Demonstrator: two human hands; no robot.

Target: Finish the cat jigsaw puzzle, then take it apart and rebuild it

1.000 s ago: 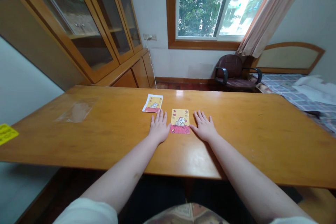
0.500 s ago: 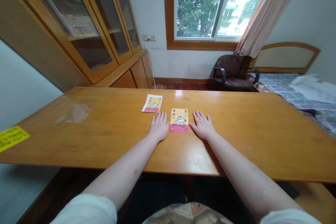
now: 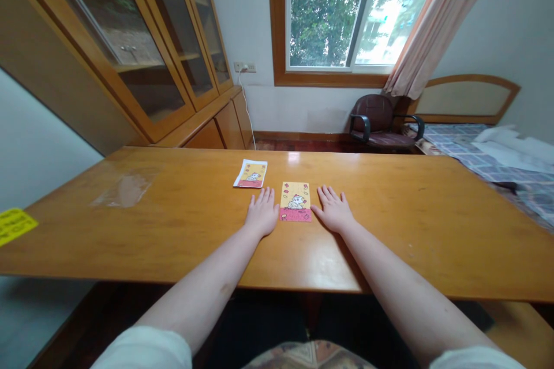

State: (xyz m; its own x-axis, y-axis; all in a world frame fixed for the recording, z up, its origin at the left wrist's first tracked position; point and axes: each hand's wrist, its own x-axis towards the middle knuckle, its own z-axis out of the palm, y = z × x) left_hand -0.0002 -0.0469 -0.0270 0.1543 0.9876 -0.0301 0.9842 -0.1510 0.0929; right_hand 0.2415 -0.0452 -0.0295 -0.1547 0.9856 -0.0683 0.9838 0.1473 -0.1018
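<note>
A yellow and pink jigsaw-like picture card (image 3: 296,202) with a white cartoon animal lies flat on the table in front of me. Just left of it, my left hand (image 3: 262,211) rests palm down with its fingers stretched out. My right hand (image 3: 333,209) lies flat on the other side, its thumb close to the card's right edge. Beyond my left fingertips is a second, white-bordered card (image 3: 251,174) with the same picture. Neither hand holds anything.
A clear plastic wrapper (image 3: 127,189) lies on the left of the wooden table (image 3: 194,213), and a yellow label (image 3: 16,226) shows at the far left. Past the table stand a glass-doored cabinet (image 3: 173,40), an armchair (image 3: 378,121) and a bed (image 3: 471,144).
The view has shifted very slightly, so everything sits a little lower in it. Both hands and both cards keep their places on the table.
</note>
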